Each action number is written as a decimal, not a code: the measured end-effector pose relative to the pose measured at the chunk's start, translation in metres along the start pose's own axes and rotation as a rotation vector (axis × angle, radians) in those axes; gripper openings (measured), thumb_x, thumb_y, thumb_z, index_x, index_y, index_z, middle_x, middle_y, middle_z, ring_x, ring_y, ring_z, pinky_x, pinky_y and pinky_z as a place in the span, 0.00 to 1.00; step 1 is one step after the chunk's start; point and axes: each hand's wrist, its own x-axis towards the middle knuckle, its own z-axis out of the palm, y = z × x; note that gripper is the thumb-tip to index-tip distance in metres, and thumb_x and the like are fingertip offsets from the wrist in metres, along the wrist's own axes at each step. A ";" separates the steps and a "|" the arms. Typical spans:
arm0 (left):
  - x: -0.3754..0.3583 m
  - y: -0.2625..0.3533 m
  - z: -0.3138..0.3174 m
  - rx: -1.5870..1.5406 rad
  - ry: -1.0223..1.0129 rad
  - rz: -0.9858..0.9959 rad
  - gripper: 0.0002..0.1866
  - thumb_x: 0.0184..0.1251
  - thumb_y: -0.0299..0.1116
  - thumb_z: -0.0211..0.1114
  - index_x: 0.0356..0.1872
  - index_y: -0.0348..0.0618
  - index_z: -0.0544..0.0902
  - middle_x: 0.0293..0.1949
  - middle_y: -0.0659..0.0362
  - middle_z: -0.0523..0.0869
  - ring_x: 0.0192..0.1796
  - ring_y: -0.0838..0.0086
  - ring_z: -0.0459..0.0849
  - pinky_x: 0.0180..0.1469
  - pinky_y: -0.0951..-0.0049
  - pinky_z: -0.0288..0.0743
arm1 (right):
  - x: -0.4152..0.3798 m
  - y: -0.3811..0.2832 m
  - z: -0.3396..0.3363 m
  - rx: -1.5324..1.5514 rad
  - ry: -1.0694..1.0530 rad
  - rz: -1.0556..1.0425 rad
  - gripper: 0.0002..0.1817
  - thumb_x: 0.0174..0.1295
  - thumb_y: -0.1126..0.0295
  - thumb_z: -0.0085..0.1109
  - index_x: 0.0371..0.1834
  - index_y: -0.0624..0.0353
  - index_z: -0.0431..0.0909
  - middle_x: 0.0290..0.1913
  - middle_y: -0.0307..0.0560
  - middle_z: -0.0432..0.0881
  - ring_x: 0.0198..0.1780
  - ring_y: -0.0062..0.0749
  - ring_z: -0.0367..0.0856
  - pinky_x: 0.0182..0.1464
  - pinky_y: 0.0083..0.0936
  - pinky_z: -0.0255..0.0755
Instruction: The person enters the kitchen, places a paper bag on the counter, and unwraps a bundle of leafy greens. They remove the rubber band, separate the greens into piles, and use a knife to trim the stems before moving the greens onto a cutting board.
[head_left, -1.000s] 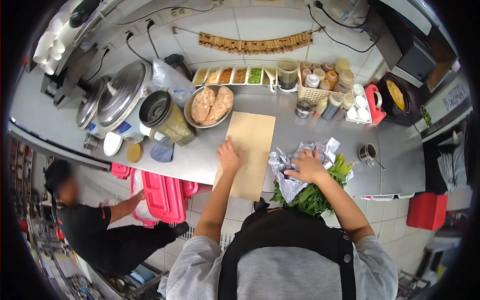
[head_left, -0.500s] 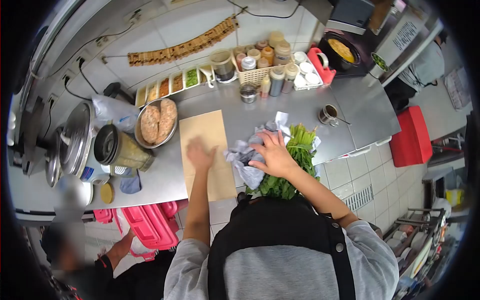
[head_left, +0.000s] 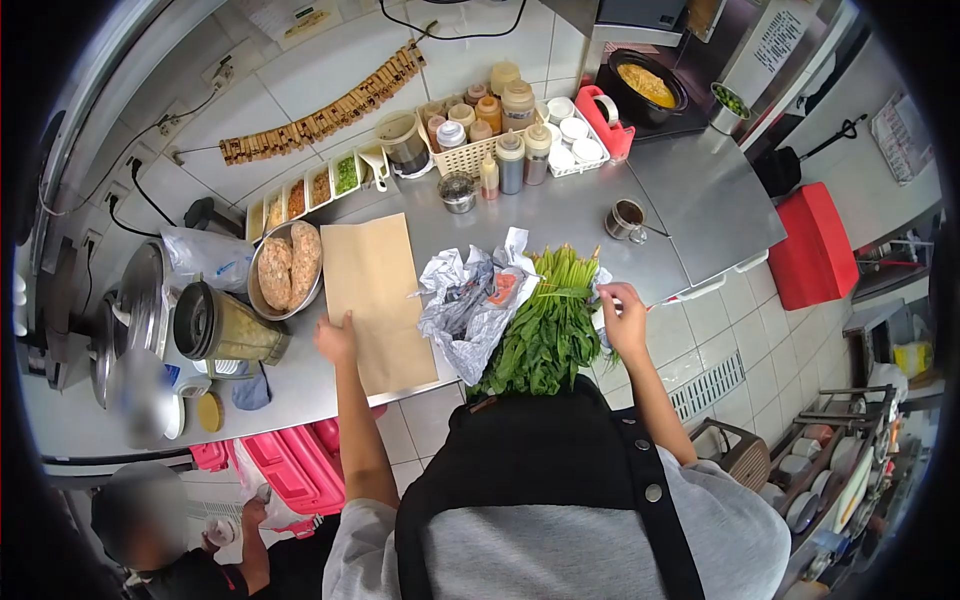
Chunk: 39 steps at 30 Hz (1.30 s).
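Leafy greens (head_left: 548, 330), lower edge behind apron (head_left: 530, 450), right hand (head_left: 624, 318) beside, grip unclear

Steel counter (head_left: 580, 218), brown paper (head_left: 372, 300), crumpled wrapping (head_left: 462, 325), bowl (head_left: 273, 313)

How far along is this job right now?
Looks done: the brown paper lies flat, the crumpled paper open. In hand: the left hand is at the brown paper's left edge, the right hand by the greens; any grip is unclear. Probably left: the greens, bunched beside the crumpled paper.
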 end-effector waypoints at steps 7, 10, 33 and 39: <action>-0.105 0.177 -0.056 -0.320 -0.419 0.463 0.38 0.50 0.55 0.65 0.51 0.29 0.72 0.50 0.38 0.74 0.56 0.48 0.69 0.60 0.53 0.59 | 0.057 -0.031 0.033 0.028 -0.368 -0.070 0.06 0.51 0.69 0.62 0.28 0.60 0.82 0.29 0.47 0.80 0.30 0.32 0.79 0.33 0.25 0.72; -0.179 0.235 -0.071 -0.101 -0.663 0.664 0.61 0.41 0.70 0.61 0.65 0.27 0.50 0.63 0.29 0.53 0.66 0.39 0.53 0.65 0.44 0.45 | 0.073 -0.015 0.057 -0.090 -0.700 0.045 0.09 0.48 0.65 0.65 0.26 0.60 0.81 0.31 0.49 0.82 0.31 0.32 0.81 0.35 0.26 0.73; -0.169 0.198 -0.032 0.051 -0.914 0.556 0.64 0.25 0.49 0.78 0.67 0.45 0.48 0.61 0.46 0.59 0.60 0.46 0.64 0.57 0.43 0.61 | 0.123 0.051 0.025 0.140 -0.809 0.261 0.13 0.51 0.66 0.64 0.14 0.55 0.72 0.14 0.28 0.69 0.18 0.13 0.61 0.20 0.16 0.53; -0.185 0.189 -0.037 -0.152 -0.618 0.665 0.63 0.24 0.51 0.77 0.68 0.51 0.49 0.58 0.44 0.63 0.58 0.47 0.66 0.58 0.47 0.60 | 0.147 0.000 0.091 -0.243 -0.574 0.108 0.21 0.43 0.53 0.68 0.19 0.62 0.75 0.16 0.34 0.71 0.17 0.24 0.66 0.24 0.25 0.64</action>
